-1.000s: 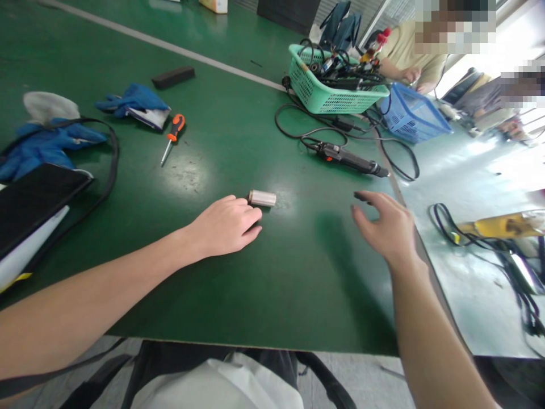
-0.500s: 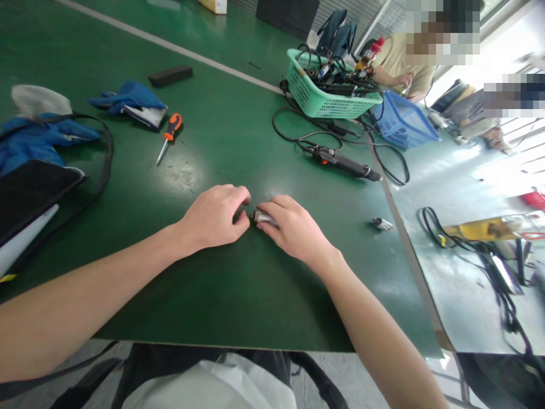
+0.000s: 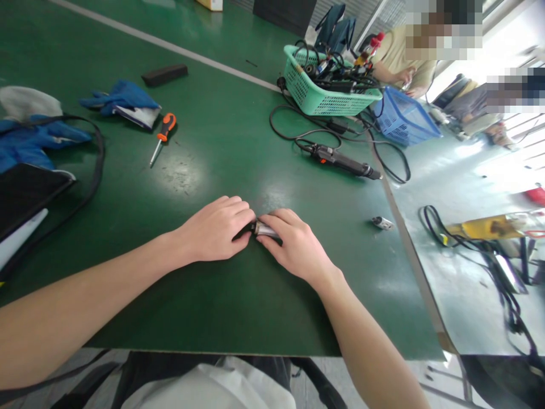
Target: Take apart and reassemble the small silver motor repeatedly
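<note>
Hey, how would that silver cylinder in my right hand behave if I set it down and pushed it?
The silver cylinder would probably roll, given its rounded side. Its metallic sheen suggests it's stiff and possibly slippery.

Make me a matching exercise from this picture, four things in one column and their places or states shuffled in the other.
1. Metal cylinder
2. Orange-and-black screwdriver
3. Small metal piece
4. Green basket

A. Lying near a blue glove
B. Holding a tangle of cables
C. Gripped by the right hand
D. Lying loose, right of the right hand

Pairs: 1-C, 2-A, 3-D, 4-B
</note>
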A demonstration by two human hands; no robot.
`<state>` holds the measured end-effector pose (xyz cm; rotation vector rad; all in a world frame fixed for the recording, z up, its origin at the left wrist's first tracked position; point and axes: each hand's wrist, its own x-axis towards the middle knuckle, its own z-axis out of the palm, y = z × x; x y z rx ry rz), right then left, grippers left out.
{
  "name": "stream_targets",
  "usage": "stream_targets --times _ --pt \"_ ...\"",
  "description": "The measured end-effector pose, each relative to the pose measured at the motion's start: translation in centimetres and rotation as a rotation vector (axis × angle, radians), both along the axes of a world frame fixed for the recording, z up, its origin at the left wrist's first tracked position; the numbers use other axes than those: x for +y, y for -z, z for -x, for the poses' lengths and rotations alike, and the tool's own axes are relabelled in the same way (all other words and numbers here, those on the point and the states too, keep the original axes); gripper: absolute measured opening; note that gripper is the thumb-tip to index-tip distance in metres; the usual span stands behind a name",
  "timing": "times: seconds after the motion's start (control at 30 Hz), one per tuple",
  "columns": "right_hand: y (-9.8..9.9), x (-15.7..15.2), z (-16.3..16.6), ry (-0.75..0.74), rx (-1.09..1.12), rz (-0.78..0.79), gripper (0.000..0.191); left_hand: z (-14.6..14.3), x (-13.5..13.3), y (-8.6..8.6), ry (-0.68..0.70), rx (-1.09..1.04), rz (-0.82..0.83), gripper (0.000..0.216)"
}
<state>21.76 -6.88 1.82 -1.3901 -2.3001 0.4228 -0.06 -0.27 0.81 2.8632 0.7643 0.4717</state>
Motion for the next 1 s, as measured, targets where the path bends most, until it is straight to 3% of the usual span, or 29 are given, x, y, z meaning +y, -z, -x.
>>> stream_targets --times 1.0 --pt "0.37 -0.02 0.13 -0.021 0.014 -0.036 0.027 0.12 0.12 0.16 0.014 -0.018 -0.042 0.016"
